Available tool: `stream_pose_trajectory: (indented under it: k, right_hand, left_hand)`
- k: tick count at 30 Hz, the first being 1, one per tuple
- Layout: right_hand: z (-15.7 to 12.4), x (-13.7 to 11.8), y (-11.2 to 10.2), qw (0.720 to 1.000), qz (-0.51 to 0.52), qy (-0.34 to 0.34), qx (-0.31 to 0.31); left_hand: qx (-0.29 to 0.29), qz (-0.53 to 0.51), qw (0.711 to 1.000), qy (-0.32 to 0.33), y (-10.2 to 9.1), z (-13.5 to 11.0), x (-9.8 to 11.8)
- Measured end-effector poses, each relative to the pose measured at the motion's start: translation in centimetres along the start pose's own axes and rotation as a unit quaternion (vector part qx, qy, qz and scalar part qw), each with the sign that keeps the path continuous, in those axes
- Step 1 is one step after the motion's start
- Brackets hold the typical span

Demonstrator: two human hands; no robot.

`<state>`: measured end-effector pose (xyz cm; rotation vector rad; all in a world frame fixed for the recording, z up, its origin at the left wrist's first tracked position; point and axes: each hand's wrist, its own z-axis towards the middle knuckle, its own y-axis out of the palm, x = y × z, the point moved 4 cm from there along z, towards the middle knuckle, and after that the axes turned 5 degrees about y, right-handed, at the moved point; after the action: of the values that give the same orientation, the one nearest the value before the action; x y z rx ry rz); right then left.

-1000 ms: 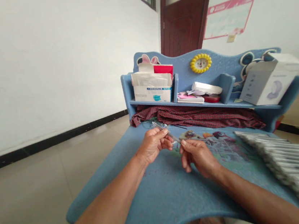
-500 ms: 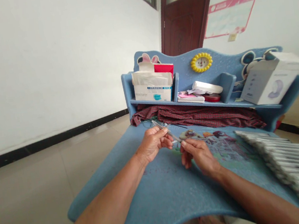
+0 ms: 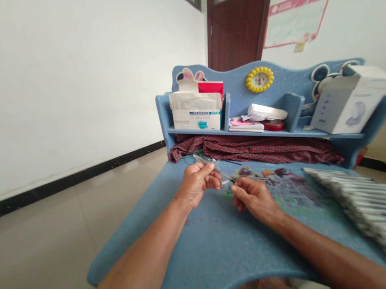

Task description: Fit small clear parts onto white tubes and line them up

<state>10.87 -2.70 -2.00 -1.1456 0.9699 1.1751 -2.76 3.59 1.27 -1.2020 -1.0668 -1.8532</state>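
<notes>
My left hand (image 3: pixel 197 181) is closed around the middle of a slim, clear-grey pen (image 3: pixel 224 174), with thumb on top. The pen slants from upper left down to the right, above the blue desk top (image 3: pixel 213 250). At its lower right end, which looks dark, my right hand (image 3: pixel 254 196) pinches it between thumb and fingers. A small white piece shows just beside the left fingertips, too small to name. To the right of my right arm lies a large stack of similar slim, grey-white pens (image 3: pixel 373 207), in rows and slightly blurred.
A checked red cloth (image 3: pixel 250 149) lies bunched along the back of the desk. The shelf above holds a face-mask box (image 3: pixel 196 116), papers (image 3: pixel 246 127), a red tin (image 3: pixel 274 126) and a white carton (image 3: pixel 342 102). A yellow-rimmed clock (image 3: pixel 259 80) sits on the backboard.
My left hand and the pen have shifted very slightly left. My right fingers have curled in more at the pen's lower end, where a dark part now shows.
</notes>
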Motion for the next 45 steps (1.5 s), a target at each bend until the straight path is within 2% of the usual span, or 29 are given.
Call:
stream_pose_trajectory:
  k: [4,8,15,20,27,33,38,40,42,45]
  right_hand:
    - [-0.1,0.1,-0.1,0.997,-0.064,-0.030,0.026]
    - [-0.2,-0.1,-0.1,0.997,-0.073,-0.027,0.018]
    - [-0.3,-0.3,0.4,0.996,0.069,0.046,-0.045]
    - [-0.3,-0.4,0.7,0.983,0.152,0.076,-0.066]
    - [0.0,-0.2,0.8,0.976,0.188,0.084,-0.068]
    - [0.5,0.3,0.2,0.998,0.046,0.028,-0.012]
    - [0.6,0.3,-0.3,0.993,-0.109,-0.037,0.012]
    - [0.4,-0.2,-0.4,0.973,-0.210,-0.090,0.037]
    - [0.1,-0.8,-0.4,0.937,-0.313,-0.143,0.064]
    - [-0.2,-1.2,-0.3,0.894,-0.401,-0.178,0.085]
  left_hand:
    - [0.003,0.005,1.000,-0.002,0.0,0.0,0.0]
    - [-0.011,0.006,1.000,-0.009,0.2,-0.1,0.0]
    - [-0.060,0.001,0.998,-0.012,0.5,-0.3,0.1]
    - [-0.053,-0.003,0.999,-0.012,0.5,-0.2,0.1]
    - [-0.022,-0.012,0.999,-0.022,0.4,-0.1,-0.1]
    - [0.046,-0.021,0.997,-0.056,0.3,-0.2,-0.6]
    - [0.100,-0.008,0.992,-0.082,0.4,-0.4,-0.7]
    - [0.112,0.003,0.989,-0.094,0.3,-0.5,-0.8]
    - [0.124,0.015,0.987,-0.105,0.2,-0.5,-1.0]
    - [0.142,0.025,0.982,-0.120,-0.3,-0.4,-1.1]
